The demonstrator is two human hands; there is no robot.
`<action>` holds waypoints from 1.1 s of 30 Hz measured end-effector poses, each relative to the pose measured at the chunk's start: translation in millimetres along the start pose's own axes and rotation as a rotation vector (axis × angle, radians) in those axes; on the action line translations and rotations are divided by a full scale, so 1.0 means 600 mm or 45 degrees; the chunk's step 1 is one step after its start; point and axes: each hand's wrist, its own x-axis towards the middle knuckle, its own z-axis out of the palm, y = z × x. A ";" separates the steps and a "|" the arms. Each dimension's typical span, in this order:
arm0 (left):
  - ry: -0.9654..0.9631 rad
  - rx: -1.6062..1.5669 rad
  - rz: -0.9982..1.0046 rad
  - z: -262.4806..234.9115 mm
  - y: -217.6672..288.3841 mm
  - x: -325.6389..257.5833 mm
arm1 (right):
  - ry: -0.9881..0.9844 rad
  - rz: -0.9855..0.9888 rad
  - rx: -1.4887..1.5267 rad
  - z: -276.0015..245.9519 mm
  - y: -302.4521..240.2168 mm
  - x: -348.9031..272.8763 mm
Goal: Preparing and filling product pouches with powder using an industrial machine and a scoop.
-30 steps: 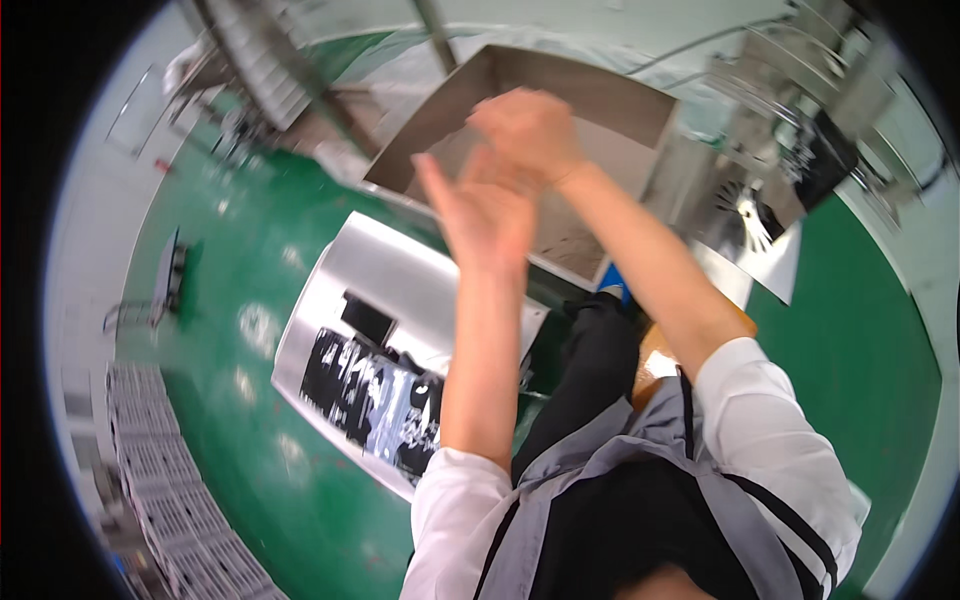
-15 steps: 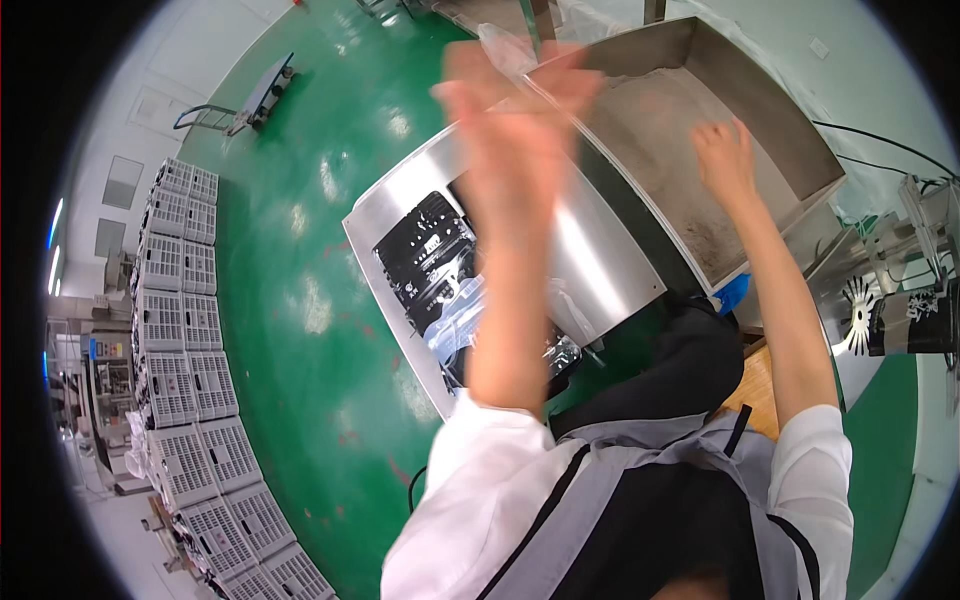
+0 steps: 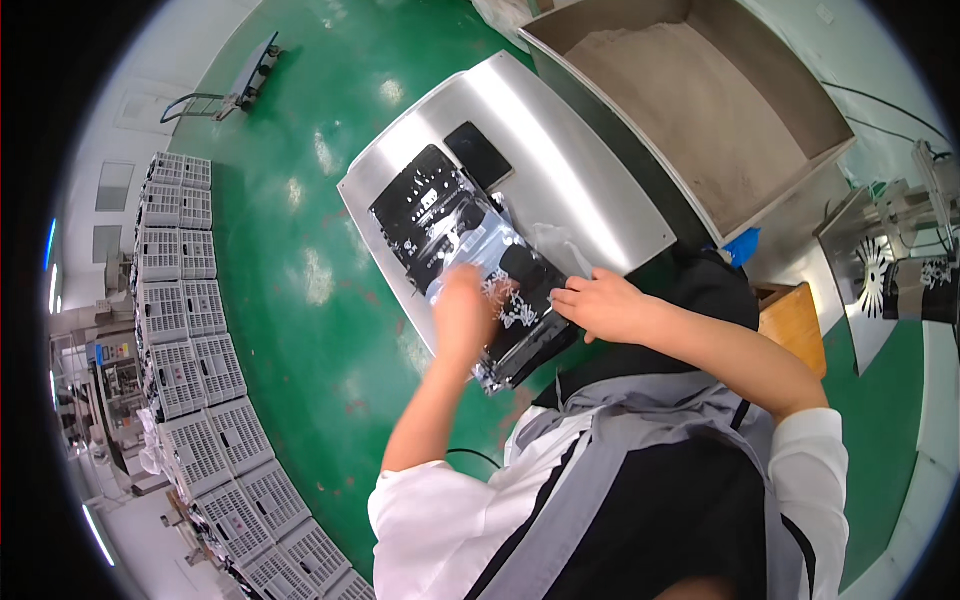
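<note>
On the steel tabletop lies a stack of black printed plastic pouches with white markings and a bluish see-through band. My left hand is over the near part of the stack, its fingers pointing down and smeared by motion. Whether it grips a pouch is hidden. At the stack's right edge rests my right hand, fingers loosely apart and fingertips touching the black plastic. Beyond the pouches lies a dark phone-like slab. A crumpled clear plastic piece is beside the stack.
To the far right stands a large metal bin holding greyish-brown powder. A wooden stool is by my right side, near a machine with black film. Stacked grey crates line the left; a trolley stands far left.
Both hands have come down and nearer: the left from above the tabletop onto the pouches, the right from over the powder bin to the stack's edge. The phone-like slab is now uncovered.
</note>
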 end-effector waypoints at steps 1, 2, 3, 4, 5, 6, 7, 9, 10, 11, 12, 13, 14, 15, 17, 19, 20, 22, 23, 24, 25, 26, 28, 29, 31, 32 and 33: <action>-0.391 0.006 -0.036 -0.003 0.048 -0.036 | 0.064 0.105 -0.065 0.045 -0.007 0.005; -0.391 0.105 0.135 0.016 0.065 -0.076 | 0.133 0.194 -0.134 0.069 -0.013 0.012; -0.385 0.205 0.296 0.033 0.066 -0.108 | 0.139 0.180 -0.133 0.064 -0.022 0.019; -0.381 0.209 0.297 0.045 0.059 -0.120 | 0.078 0.197 -0.096 0.049 -0.028 0.023; -0.348 0.268 0.300 0.058 0.053 -0.128 | 0.015 0.222 -0.061 0.029 -0.032 0.026; -0.318 0.325 0.305 0.053 0.060 -0.132 | -0.076 0.263 -0.012 -0.004 -0.038 0.024; -0.302 0.227 0.292 0.042 0.053 -0.125 | -0.074 0.273 -0.015 -0.013 -0.037 0.014; -0.260 0.025 0.239 0.028 0.044 -0.106 | 0.138 0.283 0.017 -0.033 -0.032 -0.013; -0.333 -0.069 0.125 0.019 0.045 -0.097 | 0.162 0.326 0.090 -0.044 -0.031 -0.025; -0.401 -0.127 0.091 0.014 0.040 -0.087 | 0.175 0.333 0.085 -0.053 -0.035 -0.033; -0.426 -0.150 0.080 0.010 0.040 -0.085 | 0.230 0.375 0.133 -0.061 -0.039 -0.042; -0.451 -0.172 0.069 0.006 0.041 -0.083 | 0.286 0.417 0.181 -0.070 -0.044 -0.050; -0.449 -0.163 0.088 0.006 0.040 -0.079 | 0.300 0.432 0.177 -0.082 -0.050 -0.059; -0.557 -0.285 -0.017 0.011 0.032 -0.076 | 0.277 0.473 0.289 -0.094 -0.059 -0.066; -0.751 -0.594 -0.180 0.026 -0.002 -0.066 | 0.268 0.521 0.401 -0.101 -0.072 -0.080; -1.038 -0.870 -0.448 0.004 -0.004 -0.050 | 0.419 0.493 0.497 -0.098 -0.074 -0.100; -1.037 -0.859 -0.432 -0.005 0.000 -0.046 | 0.435 0.503 0.491 -0.095 -0.075 -0.107; -1.070 -1.284 -0.627 -0.026 0.012 -0.044 | 0.375 0.513 0.627 -0.092 -0.078 -0.119; -1.077 -1.272 -0.607 -0.046 0.030 -0.043 | 0.392 0.528 0.620 -0.096 -0.083 -0.123; -0.963 -1.473 -0.540 -0.080 0.064 -0.042 | 0.459 0.519 0.774 -0.107 -0.092 -0.130; -0.837 -1.675 -0.471 -0.111 0.096 -0.044 | 0.527 0.495 0.923 -0.123 -0.102 -0.134; -0.757 -1.723 -0.309 -0.128 0.127 -0.047 | 0.582 0.499 1.130 -0.152 -0.116 -0.142; -0.608 -1.821 -0.063 -0.164 0.214 -0.064 | 0.722 0.506 1.147 -0.200 -0.143 -0.163; -0.505 -1.842 0.080 -0.158 0.246 -0.069 | 0.811 0.522 1.018 -0.221 -0.154 -0.178; -0.328 -1.738 0.302 -0.142 0.309 -0.073 | 0.967 0.569 0.700 -0.238 -0.153 -0.215; -0.242 -1.778 0.357 -0.135 0.350 -0.074 | 1.074 0.578 0.407 -0.246 -0.151 -0.238; -0.189 -1.708 0.464 -0.126 0.375 -0.071 | 1.090 0.623 0.370 -0.257 -0.148 -0.262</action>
